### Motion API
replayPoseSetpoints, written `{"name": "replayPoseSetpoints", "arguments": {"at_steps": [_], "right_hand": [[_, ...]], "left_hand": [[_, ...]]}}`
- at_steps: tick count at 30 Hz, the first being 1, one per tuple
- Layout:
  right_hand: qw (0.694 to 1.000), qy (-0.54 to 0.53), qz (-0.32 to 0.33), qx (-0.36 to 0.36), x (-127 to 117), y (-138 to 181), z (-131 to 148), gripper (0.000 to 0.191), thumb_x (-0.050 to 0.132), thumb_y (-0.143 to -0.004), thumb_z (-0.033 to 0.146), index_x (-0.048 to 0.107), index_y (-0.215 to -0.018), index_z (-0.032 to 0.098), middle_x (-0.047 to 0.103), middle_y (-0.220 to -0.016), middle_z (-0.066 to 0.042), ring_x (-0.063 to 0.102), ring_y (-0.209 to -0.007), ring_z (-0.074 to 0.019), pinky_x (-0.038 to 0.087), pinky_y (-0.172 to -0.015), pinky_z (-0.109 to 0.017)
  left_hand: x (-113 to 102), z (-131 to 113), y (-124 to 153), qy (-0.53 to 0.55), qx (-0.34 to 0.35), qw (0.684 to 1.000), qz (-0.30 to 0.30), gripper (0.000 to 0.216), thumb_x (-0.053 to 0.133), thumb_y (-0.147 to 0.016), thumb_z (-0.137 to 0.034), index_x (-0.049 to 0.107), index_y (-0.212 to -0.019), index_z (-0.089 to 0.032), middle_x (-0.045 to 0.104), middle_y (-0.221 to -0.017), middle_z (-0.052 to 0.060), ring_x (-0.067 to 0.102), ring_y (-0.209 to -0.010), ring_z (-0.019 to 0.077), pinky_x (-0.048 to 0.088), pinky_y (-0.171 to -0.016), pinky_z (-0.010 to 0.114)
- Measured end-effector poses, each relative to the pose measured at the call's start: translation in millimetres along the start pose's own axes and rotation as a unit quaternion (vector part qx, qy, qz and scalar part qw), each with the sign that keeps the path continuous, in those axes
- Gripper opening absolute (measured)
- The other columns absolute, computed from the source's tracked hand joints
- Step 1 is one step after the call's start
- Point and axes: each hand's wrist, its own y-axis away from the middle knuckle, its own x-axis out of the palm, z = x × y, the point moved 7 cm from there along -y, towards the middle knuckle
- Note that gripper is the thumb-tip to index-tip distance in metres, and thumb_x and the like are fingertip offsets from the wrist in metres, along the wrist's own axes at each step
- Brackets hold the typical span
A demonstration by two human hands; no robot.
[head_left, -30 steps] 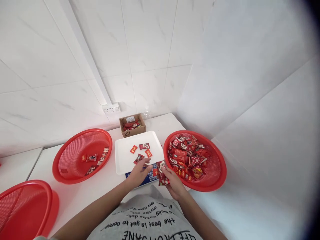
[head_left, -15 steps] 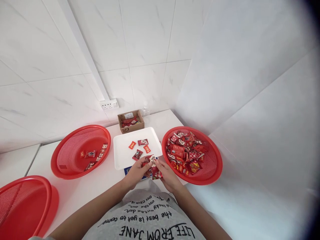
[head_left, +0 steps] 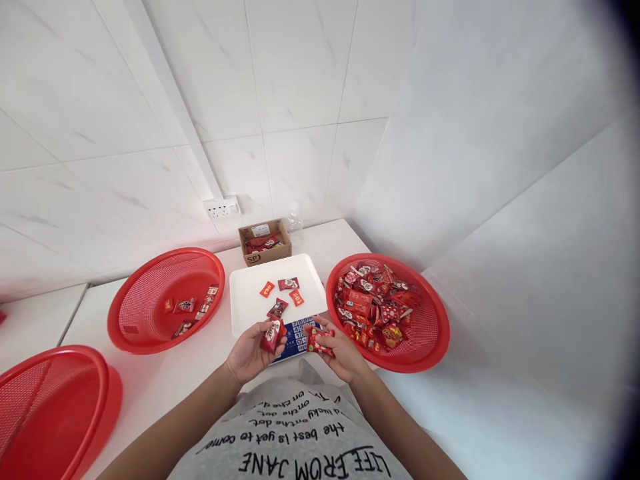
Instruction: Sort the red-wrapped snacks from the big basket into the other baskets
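My left hand (head_left: pixel 251 353) is closed around a dark red wrapped candy (head_left: pixel 273 335) with a white label; a bit of orange-red wrapper shows beside it. In my right hand (head_left: pixel 341 353) the fingers grip a red patterned candy packet (head_left: pixel 320 341). Both hands hover over the blue keypad (head_left: pixel 299 337) of a scale, apart from each other. Just beyond them lies the scale's white tray (head_left: pixel 245 313), bearing several small wrapped candies, among them a dark red candy (head_left: pixel 289 284) and an orange-red candy (head_left: pixel 297 297).
At right stands a red mesh basket (head_left: pixel 440 333) heaped with wrapped candies. A second red basket (head_left: pixel 117 333) at left holds several candies, and another red basket (head_left: pixel 97 427) sits nearer. Behind the tray, a cardboard box (head_left: pixel 273 255) contains red packets.
My hands have moved apart, left hand leftward, each now gripping its own candy. The keypad has come into view between them. The candies on the tray stay in place.
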Motion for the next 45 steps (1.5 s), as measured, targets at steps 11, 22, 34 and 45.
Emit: {"name": "replayPoseSetpoints", "arguments": {"at_steps": [11, 22, 34, 45], "right_hand": [[0.996, 0.074, 0.0, -0.04, 41, -56, 24, 0.036, 0.067, -0.061, 0.016, 0.059, -0.095, 0.024, 0.07, -0.093, -0.002, 0.065, -0.092, -0.0177, 0.049, -0.077, -0.029], [0.915, 0.36, 0.009, -0.183, 38, -46, 17, 0.031, 0.064, -0.072, 0.04, 0.063, -0.096, 0.021, 0.065, -0.097, -0.006, 0.058, -0.096, -0.0224, 0.043, -0.089, -0.038], [0.974, -0.085, 0.125, 0.17, 19, -2, -67, 0.032, 0.079, -0.064, 0.04, 0.06, -0.08, 0.019, 0.065, -0.065, 0.003, 0.06, -0.06, -0.0125, 0.048, -0.075, -0.033], [0.985, -0.158, -0.014, 0.066, -23, -5, -24, 0.02, 0.077, -0.069, 0.024, 0.064, -0.084, 0.02, 0.072, -0.079, 0.002, 0.064, -0.063, -0.0086, 0.052, -0.065, -0.024]], "left_hand": [[-33, 25, 2, -0.006, -0.002, 0.998, -0.069, 0.011, 0.058, -0.081, -0.017, 0.054, -0.09, -0.013, 0.066, -0.068, 0.006, 0.063, -0.053, 0.0122, 0.052, -0.048, 0.02], [-31, 24, 1, -0.036, 0.042, 0.996, -0.064, 0.035, 0.054, -0.074, -0.003, 0.047, -0.106, -0.016, 0.064, -0.078, 0.005, 0.065, -0.064, 0.0136, 0.054, -0.062, 0.025], [37, 24, -14, -0.578, 0.253, 0.773, 0.064, 0.065, 0.048, -0.079, -0.016, 0.031, -0.141, -0.025, 0.058, -0.127, 0.008, 0.057, -0.11, 0.0225, 0.041, -0.098, 0.04], [61, -2, -23, -0.749, 0.321, 0.575, 0.076, 0.054, 0.045, -0.088, -0.036, 0.037, -0.139, -0.022, 0.039, -0.146, 0.01, 0.049, -0.123, 0.0242, 0.041, -0.101, 0.039]]}}
